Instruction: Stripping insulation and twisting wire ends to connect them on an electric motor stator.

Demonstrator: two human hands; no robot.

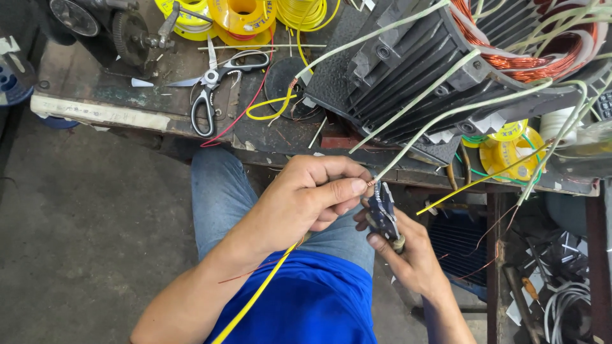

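Yellow insulated wire [255,296] runs up across my blue shirt [319,306] and enters my left hand [306,197], which is closed around it, thumb and forefinger pinched at the point where bare copper strands [370,183] emerge. I judge this wire light and limp along its length, with a smooth jacket that could slide, so the hold belongs close behind the stripped end, where it sits now

Just to the right of the left hand, my right hand [408,248] is clamped on a small dark plier-type hand tool [382,210]. Its tip points up toward the copper strands; I cannot tell whether the tool's tip is closed on them. The two hands are close together, nearly touching at the fingertips. The exposed strands look thin and easily bent or broken, so I rate them fragile

A pale sleeved lead [446,118] meets the same junction at the left hand's fingertips and rises away toward the motor stator [408,70] beyond. I judge the sleeving semi-stiff: it holds a straight line unsupported. Several similar leads fan out from the stator

Beyond the left hand, on the dark workbench [95,111], lie black-handled scissors [213,89], to the left of the stator. The stator itself is a ribbed black housing with copper windings [542,54]; I judge it heavy and rigid. Farthest from the left hand, at the bench's back edge, stand yellow wire spools [245,16]
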